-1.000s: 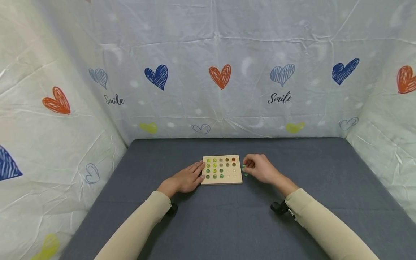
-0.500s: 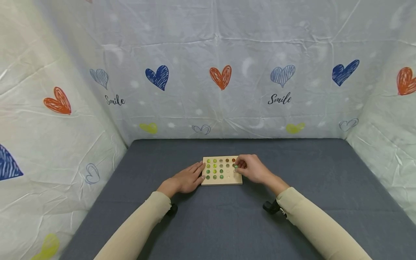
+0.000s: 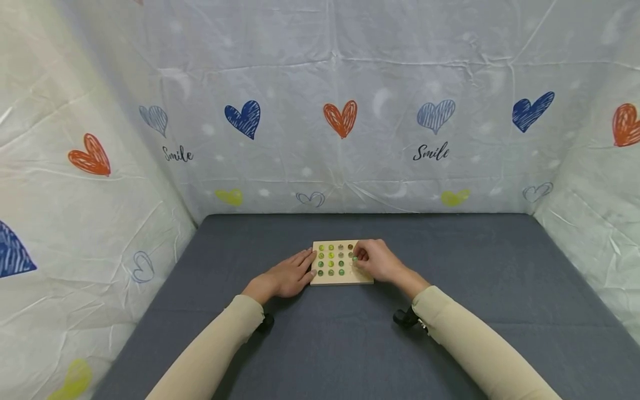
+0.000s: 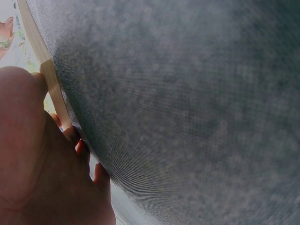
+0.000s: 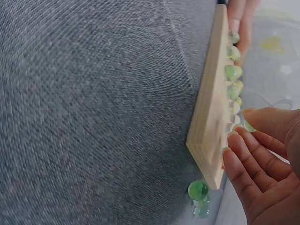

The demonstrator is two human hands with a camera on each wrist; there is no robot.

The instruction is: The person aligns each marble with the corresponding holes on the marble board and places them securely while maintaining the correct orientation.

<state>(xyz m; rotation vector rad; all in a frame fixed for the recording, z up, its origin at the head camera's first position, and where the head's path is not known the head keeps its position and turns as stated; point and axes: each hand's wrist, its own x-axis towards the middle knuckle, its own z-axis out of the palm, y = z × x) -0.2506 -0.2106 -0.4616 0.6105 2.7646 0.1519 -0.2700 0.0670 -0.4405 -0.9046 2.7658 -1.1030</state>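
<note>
A pale wooden board (image 3: 361,280) with rows of round hollows lies on the table, many hollows filled with green, yellow and darker glass marbles. My left hand (image 3: 289,274) lies with straight fingers along the board's left edge; in the left wrist view its thumb overlaps the board's side (image 4: 51,86). Over the right part of the board my right hand (image 3: 378,260) pinches a green marble (image 5: 249,126) between thumb and index finger, its other fingers loosely bent. The right hand hides the board's upper right hollows in the head view.
Beside the board's right end, a green marble (image 5: 198,190) and clear greenish ones (image 5: 201,208) rest on the dark grey table cloth (image 3: 320,344). A pale curtain (image 3: 380,66) printed with hearts stands behind the table and along both sides.
My right hand has moved left from the table beside the board to above its right part, carrying a green marble. The left hand has stayed at the left edge.
</note>
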